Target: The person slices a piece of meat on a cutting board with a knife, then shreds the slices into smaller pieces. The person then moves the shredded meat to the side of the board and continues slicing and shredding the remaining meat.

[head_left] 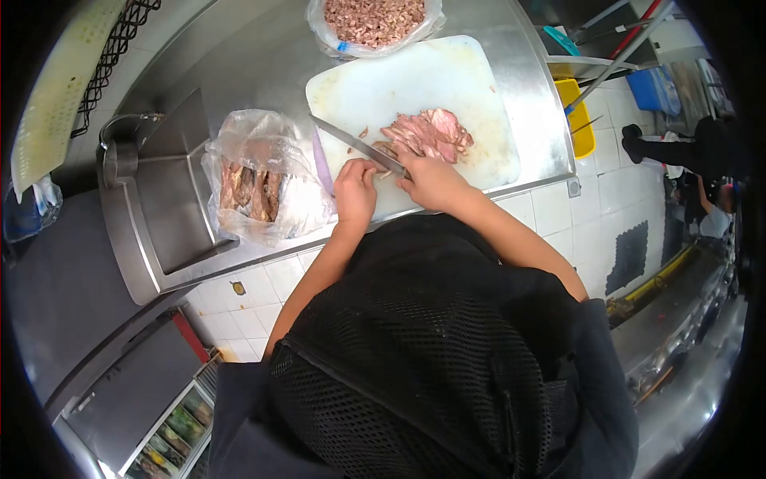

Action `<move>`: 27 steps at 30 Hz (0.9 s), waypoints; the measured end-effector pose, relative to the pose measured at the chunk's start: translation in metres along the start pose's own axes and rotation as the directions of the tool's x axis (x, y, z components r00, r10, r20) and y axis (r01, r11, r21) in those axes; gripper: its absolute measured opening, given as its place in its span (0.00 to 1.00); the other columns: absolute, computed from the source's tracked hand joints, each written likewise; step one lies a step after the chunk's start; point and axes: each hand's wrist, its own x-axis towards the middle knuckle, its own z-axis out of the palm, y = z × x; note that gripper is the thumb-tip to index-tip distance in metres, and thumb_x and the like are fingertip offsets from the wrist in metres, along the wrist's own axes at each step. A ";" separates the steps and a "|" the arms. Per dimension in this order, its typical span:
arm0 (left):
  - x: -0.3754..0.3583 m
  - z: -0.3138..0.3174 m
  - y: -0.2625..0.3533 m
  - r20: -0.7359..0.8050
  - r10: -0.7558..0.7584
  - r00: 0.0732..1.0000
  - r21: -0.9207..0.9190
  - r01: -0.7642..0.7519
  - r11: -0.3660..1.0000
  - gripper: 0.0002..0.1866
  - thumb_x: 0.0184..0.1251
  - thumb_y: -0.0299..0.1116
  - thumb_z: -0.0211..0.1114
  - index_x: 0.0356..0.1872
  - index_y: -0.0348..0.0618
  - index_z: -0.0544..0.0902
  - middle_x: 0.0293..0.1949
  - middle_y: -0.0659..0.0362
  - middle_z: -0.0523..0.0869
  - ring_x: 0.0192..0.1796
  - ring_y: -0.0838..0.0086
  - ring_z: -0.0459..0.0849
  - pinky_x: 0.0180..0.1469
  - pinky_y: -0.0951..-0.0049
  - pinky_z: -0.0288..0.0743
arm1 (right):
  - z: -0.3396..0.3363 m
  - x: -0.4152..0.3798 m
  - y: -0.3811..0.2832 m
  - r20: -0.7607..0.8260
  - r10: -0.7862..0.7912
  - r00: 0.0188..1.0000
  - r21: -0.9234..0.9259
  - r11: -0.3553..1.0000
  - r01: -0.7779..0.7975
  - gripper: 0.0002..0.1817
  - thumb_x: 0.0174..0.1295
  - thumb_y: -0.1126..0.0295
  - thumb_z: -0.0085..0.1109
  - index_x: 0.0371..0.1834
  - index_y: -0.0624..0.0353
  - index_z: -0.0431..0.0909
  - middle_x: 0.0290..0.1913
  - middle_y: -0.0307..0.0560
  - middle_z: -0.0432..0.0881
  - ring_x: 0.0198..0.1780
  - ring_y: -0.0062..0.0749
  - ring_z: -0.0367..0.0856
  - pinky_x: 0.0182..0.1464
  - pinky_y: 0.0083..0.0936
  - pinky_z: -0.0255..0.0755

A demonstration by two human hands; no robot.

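My right hand [435,182] is closed around the handle of a long knife [351,142], whose blade points to the upper left across the white cutting board [391,80]. Just below the blade, my left hand [356,191] has its fingers curled in; whatever they may hold is hidden. A few small meat scraps lie by the blade. Beyond my right hand rests a pile of sliced pinkish meat [431,136] on the board. To the left of my left hand, an opened clear plastic bag [247,132] holds browned pieces of meat [251,191].
A plastic bag of diced meat [373,22] stands past the board's far edge. A sink [171,191] is set into the steel counter [263,72] at left. A yellow bin [586,136] sits off the counter's right end. Other people [714,211] show at far right.
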 end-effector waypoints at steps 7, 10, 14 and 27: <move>-0.003 -0.001 0.003 0.013 -0.012 1.000 -0.019 0.013 1.000 0.03 0.63 0.15 0.68 0.35 0.33 0.84 0.39 0.47 0.86 0.44 0.46 0.86 0.47 0.53 0.80 | -0.029 -0.036 -0.041 0.154 0.153 0.976 -0.184 0.975 -0.124 0.16 0.71 0.68 0.65 0.55 0.64 0.75 0.38 0.67 0.88 0.43 0.66 0.88 0.46 0.59 0.79; -0.003 0.000 0.001 0.030 -0.038 0.999 -0.011 0.038 0.999 0.03 0.64 0.15 0.67 0.35 0.33 0.84 0.39 0.47 0.85 0.44 0.46 0.86 0.47 0.53 0.80 | -0.012 -0.032 -0.030 0.134 0.147 0.980 -0.153 0.980 -0.126 0.14 0.71 0.69 0.64 0.53 0.64 0.74 0.38 0.68 0.88 0.44 0.66 0.88 0.47 0.59 0.79; -0.004 0.000 -0.001 0.026 0.005 1.000 0.036 -0.006 0.999 0.03 0.64 0.16 0.68 0.35 0.34 0.84 0.39 0.47 0.86 0.44 0.47 0.86 0.48 0.53 0.80 | 0.013 -0.009 -0.011 0.104 0.125 0.987 -0.135 0.985 -0.110 0.16 0.71 0.68 0.64 0.56 0.65 0.76 0.41 0.67 0.89 0.47 0.66 0.88 0.49 0.56 0.80; -0.007 0.005 0.001 -0.032 0.005 0.999 -0.006 -0.005 1.000 0.02 0.65 0.17 0.69 0.36 0.34 0.86 0.39 0.48 0.88 0.42 0.49 0.88 0.46 0.56 0.81 | -0.019 -0.028 -0.017 0.113 0.131 0.985 -0.136 0.984 -0.115 0.25 0.69 0.66 0.68 0.68 0.60 0.79 0.40 0.62 0.90 0.46 0.64 0.88 0.50 0.54 0.80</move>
